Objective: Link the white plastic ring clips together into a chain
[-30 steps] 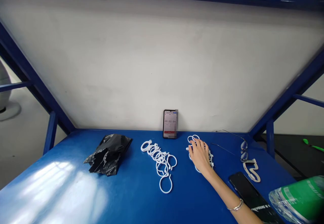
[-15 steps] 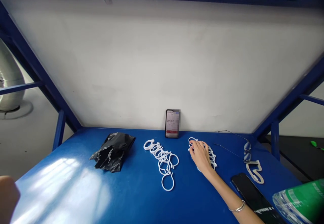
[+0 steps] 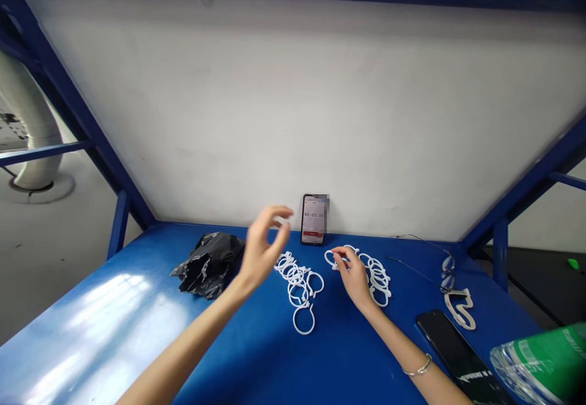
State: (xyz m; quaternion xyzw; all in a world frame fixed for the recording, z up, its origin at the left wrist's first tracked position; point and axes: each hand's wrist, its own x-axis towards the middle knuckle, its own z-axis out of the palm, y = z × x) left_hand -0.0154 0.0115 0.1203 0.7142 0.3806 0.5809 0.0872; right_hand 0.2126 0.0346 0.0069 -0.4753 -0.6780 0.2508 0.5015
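Observation:
Two heaps of white plastic rings lie on the blue table (image 3: 137,332). My right hand (image 3: 351,273) pinches one white ring (image 3: 333,258) at the left edge of the right heap (image 3: 378,273). My left hand (image 3: 260,249) hovers in the air above the left heap (image 3: 297,283), fingers apart and holding nothing. A single larger ring (image 3: 303,319) lies at the near end of the left heap.
A phone (image 3: 314,219) showing a timer leans on the white wall behind the rings. A crumpled black bag (image 3: 206,262) lies at the left. Glasses (image 3: 446,270), a white clip-like piece (image 3: 460,309), a dark phone (image 3: 453,350) and a green-labelled plastic pack (image 3: 540,356) sit at the right.
My left hand came up from the lower left edge and now hovers over the left heap. My right hand slid left off the right heap and took a ring at its edge.

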